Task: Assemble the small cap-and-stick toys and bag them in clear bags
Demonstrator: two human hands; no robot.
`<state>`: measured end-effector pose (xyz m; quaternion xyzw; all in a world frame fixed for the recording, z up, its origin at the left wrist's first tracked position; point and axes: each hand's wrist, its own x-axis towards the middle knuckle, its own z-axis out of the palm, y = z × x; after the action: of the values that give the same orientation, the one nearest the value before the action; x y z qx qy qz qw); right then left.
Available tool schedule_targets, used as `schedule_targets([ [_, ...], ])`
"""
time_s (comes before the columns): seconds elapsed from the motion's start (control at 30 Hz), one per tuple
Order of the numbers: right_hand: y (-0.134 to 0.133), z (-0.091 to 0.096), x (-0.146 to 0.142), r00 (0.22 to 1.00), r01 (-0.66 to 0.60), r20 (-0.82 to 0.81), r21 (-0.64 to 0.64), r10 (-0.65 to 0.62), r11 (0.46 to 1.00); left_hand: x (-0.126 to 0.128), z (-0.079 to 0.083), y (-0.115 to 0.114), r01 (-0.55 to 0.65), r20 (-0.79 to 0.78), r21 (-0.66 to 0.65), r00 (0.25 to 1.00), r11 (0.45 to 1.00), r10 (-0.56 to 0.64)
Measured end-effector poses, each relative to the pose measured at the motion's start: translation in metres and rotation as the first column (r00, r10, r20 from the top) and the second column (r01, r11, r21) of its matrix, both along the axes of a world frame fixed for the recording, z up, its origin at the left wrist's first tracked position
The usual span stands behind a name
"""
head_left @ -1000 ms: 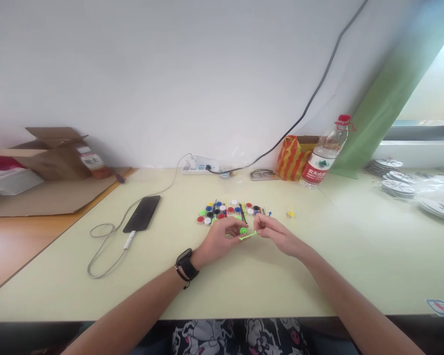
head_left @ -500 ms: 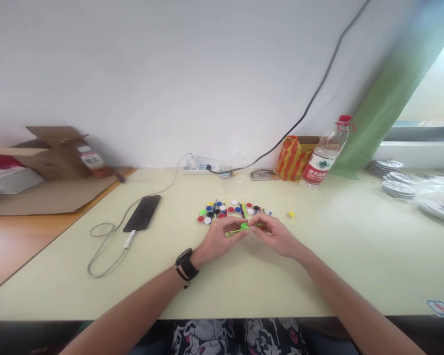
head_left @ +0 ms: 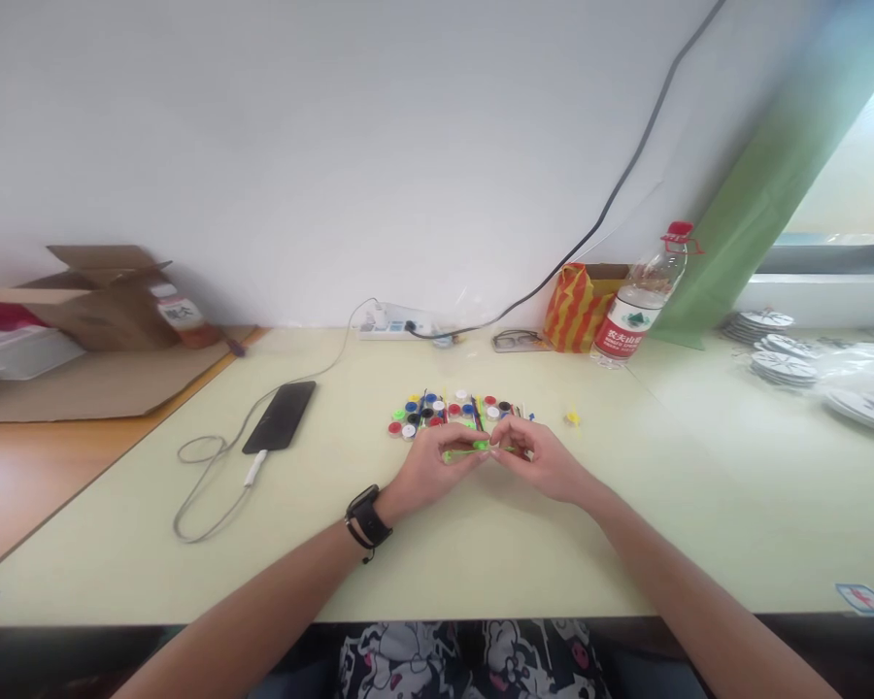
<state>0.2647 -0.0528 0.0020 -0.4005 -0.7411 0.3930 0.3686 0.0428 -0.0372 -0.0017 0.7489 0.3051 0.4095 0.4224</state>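
Near the middle of the table, my left hand [head_left: 437, 466] is closed on a thin bright-green plastic piece [head_left: 460, 453], pinching it between thumb and fingers. My right hand [head_left: 535, 461] meets it from the other side, its thumb and forefinger pinched on the same piece's right part. Fingers hide much of the piece, so its exact shape cannot be made out. Just beyond my hands lies a group of small round paint pots [head_left: 455, 413] with red, blue, white, black, yellow and green tops. Thin coloured sticks lie among them. A small yellow piece [head_left: 572, 418] rests apart on the right.
To the left lies a black phone [head_left: 281, 417] on a charging cable. A power strip [head_left: 393, 328], eyeglasses [head_left: 519, 341], a striped bag [head_left: 574, 309] and a large bottle [head_left: 635, 306] line the wall. Stacked white discs [head_left: 785, 367] stand right; a cardboard box [head_left: 109, 301] stands far left.
The green piece has turned slightly between my fingers, and its round part shows less. Both hands stay in nearly the same place.
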Motion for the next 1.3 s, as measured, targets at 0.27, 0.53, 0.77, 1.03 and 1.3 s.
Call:
schedule_targets([
  [0.27,0.0,0.0,0.001,1.0,-0.009,0.012,-0.004,0.009,1.0,0.0,-0.003,0.0,0.004,0.011,-0.04,1.0,0.999,-0.004],
  [0.53,-0.002,0.004,0.001,1.0,-0.022,0.021,-0.003,0.023,1.0,-0.003,-0.002,0.001,0.039,-0.015,-0.067,0.999,0.997,-0.04],
  [0.77,0.0,0.005,0.002,0.999,-0.001,0.036,0.007,0.0,1.0,-0.002,0.002,-0.001,0.059,0.082,-0.161,0.996,0.985,-0.047],
  [1.03,0.003,-0.003,0.003,0.993,0.111,0.029,0.147,-0.117,0.983,-0.002,-0.001,0.007,0.13,0.207,-0.304,0.976,0.944,-0.068],
  [1.3,0.002,-0.015,-0.003,0.978,-0.004,0.198,0.347,-0.069,0.938,-0.002,-0.008,0.011,0.084,0.217,-0.358,0.976,0.93,-0.004],
])
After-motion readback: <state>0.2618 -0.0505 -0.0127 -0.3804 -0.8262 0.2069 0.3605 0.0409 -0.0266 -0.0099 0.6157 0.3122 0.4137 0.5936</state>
